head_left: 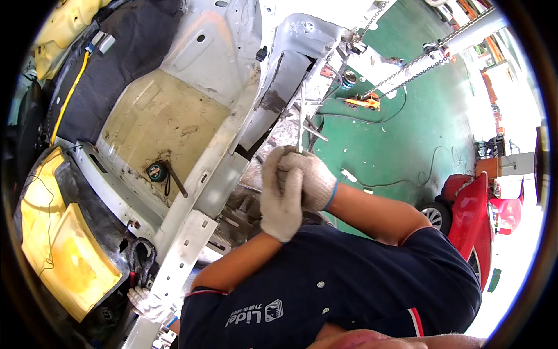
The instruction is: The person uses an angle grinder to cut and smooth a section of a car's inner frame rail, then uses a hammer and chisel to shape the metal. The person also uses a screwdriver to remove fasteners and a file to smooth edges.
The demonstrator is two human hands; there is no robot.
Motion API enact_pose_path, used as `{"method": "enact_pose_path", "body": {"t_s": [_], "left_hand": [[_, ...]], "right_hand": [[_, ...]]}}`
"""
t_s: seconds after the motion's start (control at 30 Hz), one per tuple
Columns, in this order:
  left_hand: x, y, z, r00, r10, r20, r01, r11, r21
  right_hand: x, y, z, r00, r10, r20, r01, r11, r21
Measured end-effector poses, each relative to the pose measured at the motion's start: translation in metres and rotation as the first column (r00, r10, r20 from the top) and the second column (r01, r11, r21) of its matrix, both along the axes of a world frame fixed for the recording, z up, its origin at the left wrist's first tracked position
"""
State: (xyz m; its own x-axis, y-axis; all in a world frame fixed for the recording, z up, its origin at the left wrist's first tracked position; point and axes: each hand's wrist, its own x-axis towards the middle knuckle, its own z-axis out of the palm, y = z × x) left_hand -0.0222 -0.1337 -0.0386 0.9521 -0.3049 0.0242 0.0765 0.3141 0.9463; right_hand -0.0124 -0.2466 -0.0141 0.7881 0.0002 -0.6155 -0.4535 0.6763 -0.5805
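Note:
My left hand and my right hand, both in off-white knit gloves, are pressed together in front of my chest. They are closed around the lower end of a long thin metal rod, which points away from me beside the bare metal car body. My fingers hide the rod's gripped end. At the lower left, another person's gloved hand rests at the car's sill, below a dark tool with red on its handle.
A round tape measure and a rusty bar lie on the car's floor pan. Yellow padding sits at left. Chains stretch across the upper right. An orange jack and a cable lie on the green floor; a red car stands right.

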Motion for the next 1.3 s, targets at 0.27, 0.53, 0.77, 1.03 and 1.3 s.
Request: {"method": "enact_pose_path", "body": {"t_s": [0.27, 0.53, 0.77, 1.03, 1.3], "left_hand": [[0.039, 0.053, 0.048, 0.996, -0.068, 0.053, 0.055, 0.974, 0.221], [0.049, 0.052, 0.075, 0.997, 0.003, 0.072, -0.025, 0.951, 0.307], [0.008, 0.021, 0.069, 0.993, 0.02, 0.118, -0.055, 0.952, 0.3], [-0.014, -0.028, 0.023, 0.955, -0.036, 0.296, -0.013, 0.987, 0.161], [-0.048, -0.108, 0.006, 0.979, -0.192, 0.075, 0.205, 0.945, -0.257]], "right_hand": [[0.022, 0.03, -0.035, 0.826, 0.324, 0.462, -0.144, 0.913, -0.383], [0.034, 0.034, 0.004, 0.854, 0.266, 0.447, -0.217, 0.963, -0.159], [0.011, -0.006, 0.035, 0.693, 0.684, 0.227, -0.303, 0.562, -0.77], [-0.005, -0.049, 0.05, 0.942, 0.331, -0.058, -0.336, 0.92, -0.201], [-0.003, -0.094, 0.083, 0.855, 0.387, -0.346, -0.516, 0.711, -0.478]]}}
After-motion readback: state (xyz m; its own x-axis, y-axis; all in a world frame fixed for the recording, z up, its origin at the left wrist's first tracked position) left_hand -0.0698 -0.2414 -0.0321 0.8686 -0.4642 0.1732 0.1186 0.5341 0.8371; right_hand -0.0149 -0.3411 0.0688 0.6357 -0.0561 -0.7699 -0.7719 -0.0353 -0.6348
